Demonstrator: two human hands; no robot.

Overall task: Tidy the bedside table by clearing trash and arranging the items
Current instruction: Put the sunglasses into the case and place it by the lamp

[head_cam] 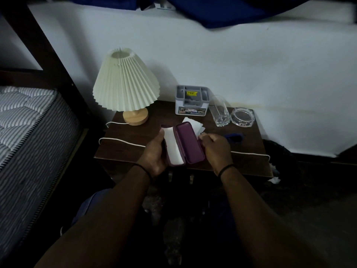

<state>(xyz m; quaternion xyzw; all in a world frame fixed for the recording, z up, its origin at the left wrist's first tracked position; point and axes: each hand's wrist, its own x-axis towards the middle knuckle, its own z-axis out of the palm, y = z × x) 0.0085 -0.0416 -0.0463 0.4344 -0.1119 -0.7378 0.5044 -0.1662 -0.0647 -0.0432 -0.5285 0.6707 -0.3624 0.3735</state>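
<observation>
left hand (154, 151): grips open purple case (183, 144), 6 o'clock edge of counter (123, 149).
right hand (214, 147): pinches white paper (193, 123) beside case.
lamp (126, 84): 10 o'clock.
glass (220, 111): 2 o'clock.

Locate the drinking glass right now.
In the head view the drinking glass stands at the back right of the bedside table, between the grey organizer box and the glass ashtray.

Left hand (154, 151) grips open purple case (183, 144); right hand (214, 147) pinches paper (193, 123).
</observation>
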